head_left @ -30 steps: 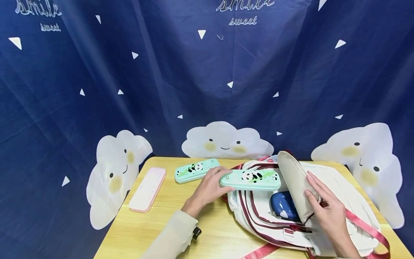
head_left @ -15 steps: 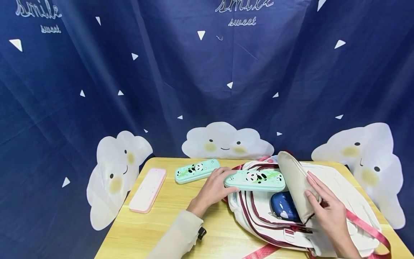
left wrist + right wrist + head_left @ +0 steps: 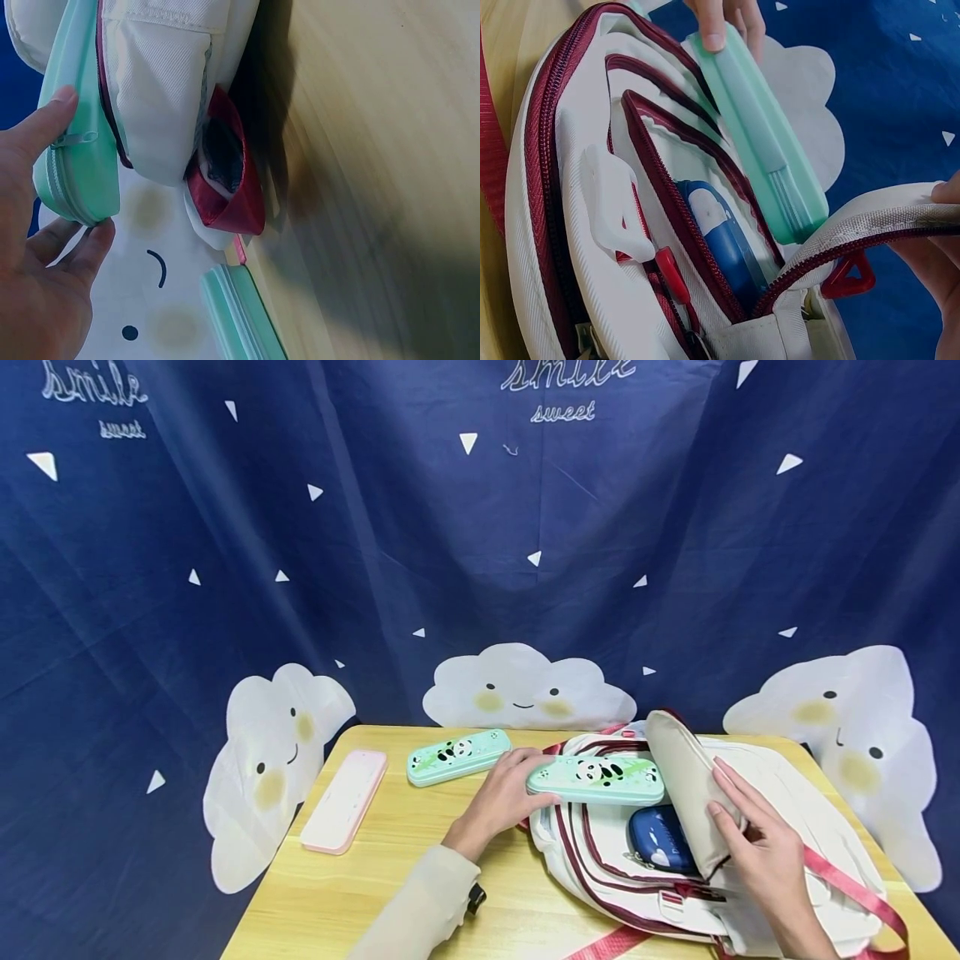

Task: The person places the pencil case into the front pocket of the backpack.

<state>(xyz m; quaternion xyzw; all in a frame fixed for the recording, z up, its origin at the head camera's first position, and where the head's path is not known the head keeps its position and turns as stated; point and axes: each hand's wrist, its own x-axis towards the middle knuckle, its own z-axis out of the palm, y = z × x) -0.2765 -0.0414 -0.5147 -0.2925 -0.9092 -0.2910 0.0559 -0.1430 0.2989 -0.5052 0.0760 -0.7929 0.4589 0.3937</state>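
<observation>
My left hand (image 3: pixel 501 800) pinches one end of a mint-green pencil case (image 3: pixel 600 782) with panda prints, thumb on one side and fingers on the other. The case is held above the pocket of a white backpack (image 3: pixel 802 785) with dark red zips. My right hand (image 3: pixel 761 843) grips the backpack's beige-lined flap (image 3: pixel 681 789) and holds it raised. Inside the unzipped pocket lies a navy-blue zipped case (image 3: pixel 720 240). In the right wrist view, the far end of the pencil case (image 3: pixel 761 142) reaches close to the flap's zip edge.
A second mint panda pencil case (image 3: pixel 457 757) lies at the back of the wooden table (image 3: pixel 360 893). To its left is a pink-and-white flat case (image 3: pixel 345 802). Pink straps (image 3: pixel 855 889) hang about the backpack. A blue cloud-patterned curtain (image 3: pixel 420 527) stands behind.
My left hand has carried the pencil case a little to the right, further over the backpack's pocket. The right hand and flap have stayed in place.
</observation>
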